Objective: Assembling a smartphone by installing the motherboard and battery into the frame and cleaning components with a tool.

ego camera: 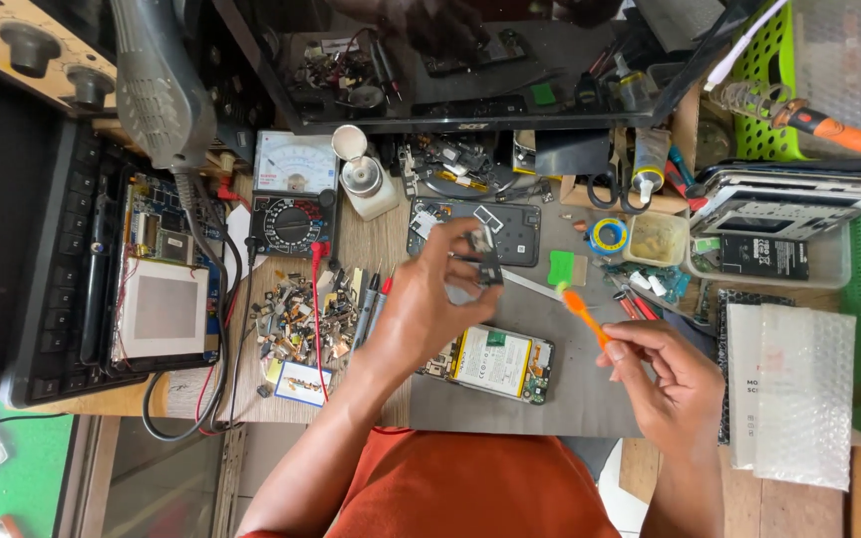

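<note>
On the crowded wooden workbench (381, 244), at the centre, lies a grey work mat (570, 389), and everything else sits around it. At nine o'clock an opened device with exposed circuit boards (156, 279) rests in a black frame. At eleven o'clock stands an analog multimeter (293, 194). Below it is a heap of small loose parts (296, 319).

On the mat at six o'clock lies an opened phone (498, 363), its back already off and the battery showing. Its dark rear cover (495, 229) waits at twelve o'clock.

The person's left hand (421, 309) is raised above the phone, fingers pinched on a small dark component (482, 261). The right hand (665, 384), at four o'clock and well apart from the left, is closed around an orange brush (586, 314) whose tip points toward the component.

I judge the disassembly is done and the cleaning is in the middle; the phone is not yet reassembled.
</note>
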